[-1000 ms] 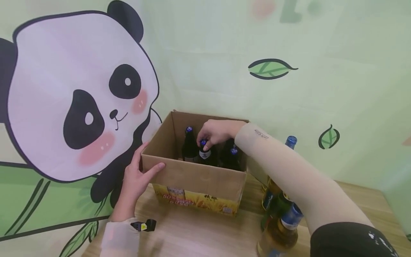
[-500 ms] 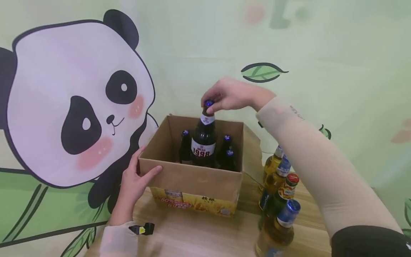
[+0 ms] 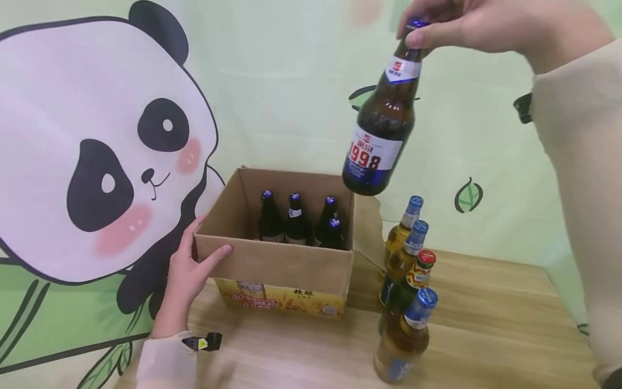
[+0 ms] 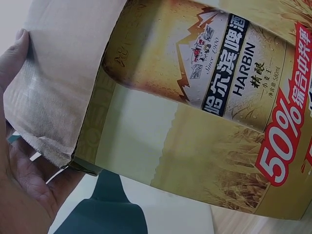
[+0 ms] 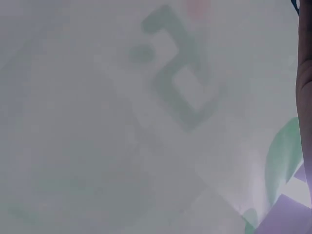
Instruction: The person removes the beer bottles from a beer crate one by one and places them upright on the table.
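Observation:
My right hand (image 3: 495, 29) pinches a dark brown beer bottle (image 3: 380, 127) by its neck, just under the blue cap. The bottle hangs tilted in the air above and right of the cardboard box (image 3: 274, 265), its "1998" label facing me. Several more blue-capped bottles (image 3: 295, 221) stand inside the open box, their lower parts hidden by its front wall. At the box's front left corner, my left hand (image 3: 187, 275) grips the cardboard, thumb on the front. The left wrist view shows that hand (image 4: 29, 185) around the brown flap (image 4: 63, 73). Only an edge of the right hand (image 5: 305, 92) shows in the right wrist view.
Right of the box, a row of glass bottles stands on the wooden table (image 3: 486, 308): blue-topped ones, the nearest a brown bottle (image 3: 403, 346), and a red-capped green bottle (image 3: 418, 275). A side flap (image 3: 369, 229) sticks out towards them. A panda-printed backdrop (image 3: 301, 81) hangs behind.
My right hand has lifted the dark beer bottle out of the box, then carried it up and to the right. The left hand has kept its grip on the box corner.

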### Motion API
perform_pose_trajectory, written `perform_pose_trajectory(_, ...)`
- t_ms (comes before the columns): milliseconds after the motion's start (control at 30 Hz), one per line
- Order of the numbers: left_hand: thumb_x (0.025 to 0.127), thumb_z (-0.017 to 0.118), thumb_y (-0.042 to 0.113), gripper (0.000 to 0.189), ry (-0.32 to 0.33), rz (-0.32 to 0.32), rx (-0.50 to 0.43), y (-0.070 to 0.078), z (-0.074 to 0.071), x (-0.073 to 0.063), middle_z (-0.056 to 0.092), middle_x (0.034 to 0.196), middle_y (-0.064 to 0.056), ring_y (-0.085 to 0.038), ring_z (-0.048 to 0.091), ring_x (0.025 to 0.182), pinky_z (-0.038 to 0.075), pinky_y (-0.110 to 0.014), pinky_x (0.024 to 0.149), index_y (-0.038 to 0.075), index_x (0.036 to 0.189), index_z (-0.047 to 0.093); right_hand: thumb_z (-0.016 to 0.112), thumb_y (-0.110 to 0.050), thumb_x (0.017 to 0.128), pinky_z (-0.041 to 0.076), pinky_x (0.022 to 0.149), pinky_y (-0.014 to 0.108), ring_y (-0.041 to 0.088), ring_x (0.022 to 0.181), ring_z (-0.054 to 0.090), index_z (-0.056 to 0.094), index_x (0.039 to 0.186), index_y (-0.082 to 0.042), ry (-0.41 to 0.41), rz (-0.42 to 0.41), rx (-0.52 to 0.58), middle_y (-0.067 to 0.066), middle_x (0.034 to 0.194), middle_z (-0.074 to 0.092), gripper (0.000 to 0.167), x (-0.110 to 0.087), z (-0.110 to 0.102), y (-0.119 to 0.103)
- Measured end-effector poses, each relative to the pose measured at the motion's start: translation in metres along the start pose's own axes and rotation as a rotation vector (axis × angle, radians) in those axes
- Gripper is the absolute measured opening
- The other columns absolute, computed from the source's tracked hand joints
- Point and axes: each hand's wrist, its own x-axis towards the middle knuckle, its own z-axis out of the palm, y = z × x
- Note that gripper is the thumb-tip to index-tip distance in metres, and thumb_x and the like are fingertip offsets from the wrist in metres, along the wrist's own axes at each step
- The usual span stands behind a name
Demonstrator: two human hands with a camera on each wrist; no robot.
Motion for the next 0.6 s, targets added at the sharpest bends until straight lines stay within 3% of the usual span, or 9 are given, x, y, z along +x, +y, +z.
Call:
perform_pose_trajectory(100, 0.085, 0.08, 0.046, 0.086, 0.012, 0.003, 0.002, -0.001, -0.004, 0.0, 0.052, 0.146, -0.01, -0.036, 0.056, 0.123, 0.049, -0.063, 0.096, 0.05, 0.153, 0.028, 0.061, -0.018, 0.101, 0.029, 0.118, 0.033, 0.011, 0.099, 0.057, 0.066, 0.12, -0.016, 0.04, 0.017, -0.022, -0.006, 0.108, 0.062, 0.02, -0.013, -0.018, 0.022)
perform_pose_trajectory(233, 0.086, 0.079, 0.044, 0.085, 0.022, -0.01, 0.002, -0.002, -0.012, -0.004, 0.05, 0.147, -0.01, -0.036, 0.055, 0.125, 0.048, -0.064, 0.096, 0.05, 0.154, 0.028, 0.063, -0.017, 0.1, 0.04, 0.102, 0.017, 0.001, 0.089, 0.061, 0.068, 0.121, -0.009, 0.052, 0.047, -0.099, -0.014, 0.1, 0.066, 0.023, -0.032, -0.029, 0.053)
perform_pose_trajectory(300, 0.086, 0.079, 0.043, 0.085, 0.025, -0.017, 0.002, -0.003, -0.016, -0.006, 0.05, 0.148, -0.01, -0.037, 0.054, 0.125, 0.047, -0.065, 0.096, 0.05, 0.154, 0.028, 0.065, -0.021, 0.1, 0.044, 0.085, 0.012, -0.002, 0.082, 0.061, 0.068, 0.123, -0.005, 0.054, 0.059, -0.211, -0.006, 0.102, 0.07, 0.029, -0.042, -0.03, 0.067)
perform_pose_trajectory(367, 0.086, 0.079, 0.042, 0.085, 0.025, -0.024, 0.0, -0.003, -0.019, -0.008, 0.049, 0.149, -0.01, -0.038, 0.053, 0.126, 0.047, -0.066, 0.097, 0.05, 0.153, 0.028, 0.065, -0.026, 0.099, 0.043, 0.077, 0.012, -0.004, 0.077, 0.058, 0.068, 0.124, -0.004, 0.046, 0.083, -0.338, 0.003, 0.103, 0.072, 0.033, -0.053, -0.027, 0.079)
perform_pose_trajectory(467, 0.087, 0.079, 0.042, 0.085, 0.017, -0.035, -0.005, -0.003, -0.022, -0.01, 0.048, 0.15, -0.009, -0.038, 0.052, 0.128, 0.046, -0.066, 0.098, 0.051, 0.154, 0.027, 0.066, -0.031, 0.098, 0.042, 0.065, 0.015, 0.005, 0.077, 0.06, 0.07, 0.121, -0.004, 0.028, 0.097, -0.465, 0.018, 0.105, 0.072, 0.035, -0.065, -0.018, 0.097)
perform_pose_trajectory(600, 0.087, 0.079, 0.041, 0.087, 0.013, -0.052, -0.007, -0.003, -0.028, -0.012, 0.046, 0.152, -0.008, -0.038, 0.051, 0.129, 0.045, -0.066, 0.099, 0.05, 0.155, 0.025, 0.065, -0.037, 0.098, 0.05, 0.073, 0.035, 0.033, 0.094, 0.068, 0.07, 0.123, -0.004, -0.029, 0.157, -0.441, 0.02, 0.109, 0.072, 0.041, -0.075, 0.003, 0.122)
